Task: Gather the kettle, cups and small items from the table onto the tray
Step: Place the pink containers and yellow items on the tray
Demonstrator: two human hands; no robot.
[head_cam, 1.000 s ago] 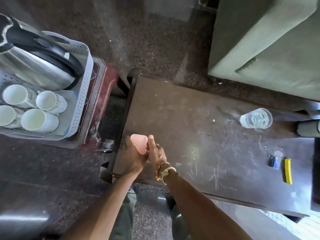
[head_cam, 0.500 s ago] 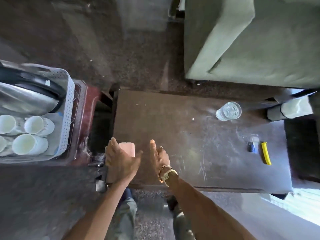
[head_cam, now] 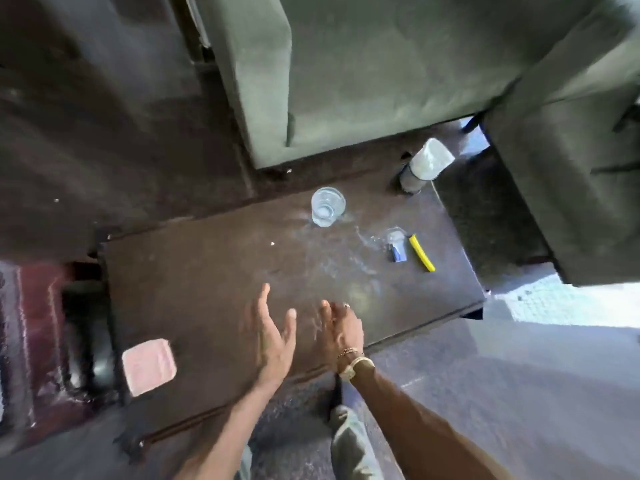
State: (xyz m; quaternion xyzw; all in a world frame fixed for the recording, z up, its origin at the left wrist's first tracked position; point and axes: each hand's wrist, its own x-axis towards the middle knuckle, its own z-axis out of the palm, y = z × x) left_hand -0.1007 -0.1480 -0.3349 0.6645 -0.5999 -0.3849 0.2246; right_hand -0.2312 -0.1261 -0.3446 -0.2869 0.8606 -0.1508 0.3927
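1. Hovering over the near edge of the dark brown scratched wooden table [head_cam: 207,271]: left hand [head_cam: 272,336], palm turned inward, fingers spread, grasping nothing.
2. Hovering just beside it: right hand [head_cam: 341,332], wearing a gold-coloured wristwatch [head_cam: 355,365], fingers loosely extended, likewise holding nothing. Not clear whether the fingertips are touching the tabletop; blurred.
3. Lying flat near the table's near-left corner, well apart from both hands: pink, rounded-square flat item [head_cam: 149,366]. Sitting close to the edge; likely falling to the floor if brushed by a forearm while reaching.
4. Standing upright toward the far edge, well beyond the hands: clear glass tumbler [head_cam: 327,206]. Contents: appearing to hold a little clear liquid or none; cannot tell. Risk: tipping or spilling if seized hurriedly, being smooth and possibly wet, with pale smears showing on the wood around it.
5. Lying at the far right, side by side: small blue object [head_cam: 397,252] under a scrap of clear wrapping, and a narrow yellow strip-shaped object [head_cam: 421,252]. Risk: being overlooked, or sliding off the right edge when swept together.
6. Standing at the far-right corner, beside the grey-green upholstered sofa [head_cam: 381,81]: pale cylindrical object [head_cam: 424,164]; identity and contents unclear.
7. Not showing anywhere in this view: tray, kettle, cups. Judging the loose items above as remaining to be gathered.
8. Blurring heavily across the view; risk of misjudging a reach while the head is turning.
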